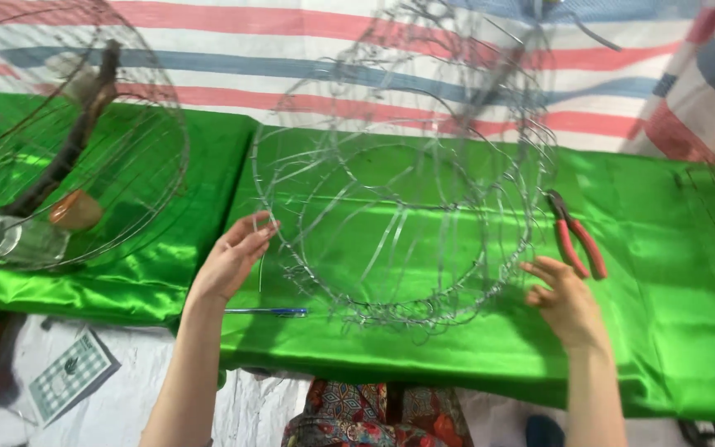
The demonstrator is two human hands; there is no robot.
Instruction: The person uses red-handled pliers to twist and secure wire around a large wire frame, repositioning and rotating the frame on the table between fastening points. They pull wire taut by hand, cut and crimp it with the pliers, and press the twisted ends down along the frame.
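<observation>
A round frame of thin silver wire (407, 207) stands tilted on the shiny green cloth (672, 314) in front of me. My left hand (237, 252) pinches its left rim with fingers and thumb. At the frame's lower right rim is my right hand (564, 298), fingers spread and touching the wire. Red-handled pliers (577, 240) lie on the cloth just beyond my right hand. A blue pen (271, 312) lies on the cloth below my left hand.
A second round wire frame (146, 165) stands at the left, with a dark stick, a brown object (76, 211) and a clear jar (2, 236) behind it. Striped red, white and blue sheeting (291, 50) hangs behind. A printed card (72, 377) lies on the floor.
</observation>
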